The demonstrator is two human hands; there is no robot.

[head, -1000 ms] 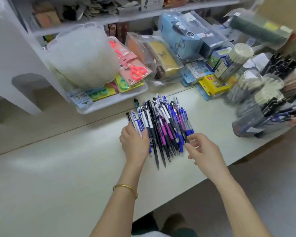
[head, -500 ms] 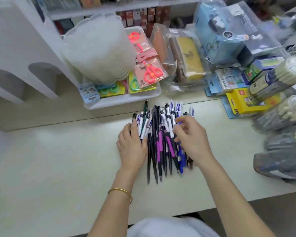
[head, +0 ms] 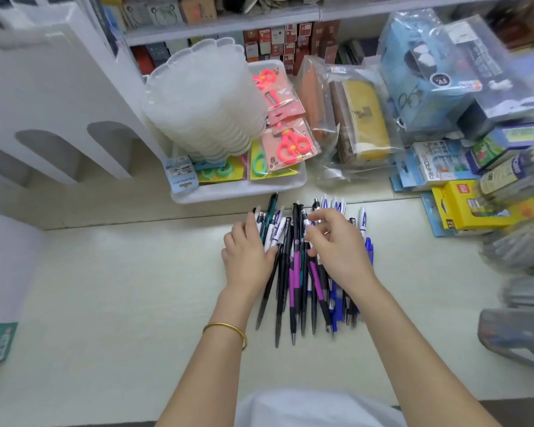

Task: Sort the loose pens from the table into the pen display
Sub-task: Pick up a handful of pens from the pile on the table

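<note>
The pile of pens (head: pixel 296 272) lies in the middle of the table (head: pixel 105 288), close to its far edge. The pens lie side by side, and their tips point at the near edge. Some are black, some purple, some blue and some white. The left hand (head: pixel 247 257) lies flat on the left side of the pile. Its fingers are straight and close together, and they press down on a few white pens. It holds nothing. A gold bangle (head: pixel 228 329) is on that wrist. The right hand (head: pixel 336 251) is on top of the right side of the pile. Its fingers (head: pixel 315 218) are bent and their tips touch the tops of the pens, but I cannot tell if they have hold of one. The pen display (head: pixel 518 254) stands at the right edge of the table and is too blurry to see well. Just past the far edge is a white tray (head: pixel 238 192) with packs of pink scissors (head: pixel 290 143) and a stack of clear plastic tubs (head: pixel 204 103). A yellow box (head: pixel 463 204) sits near the far right corner.
</note>
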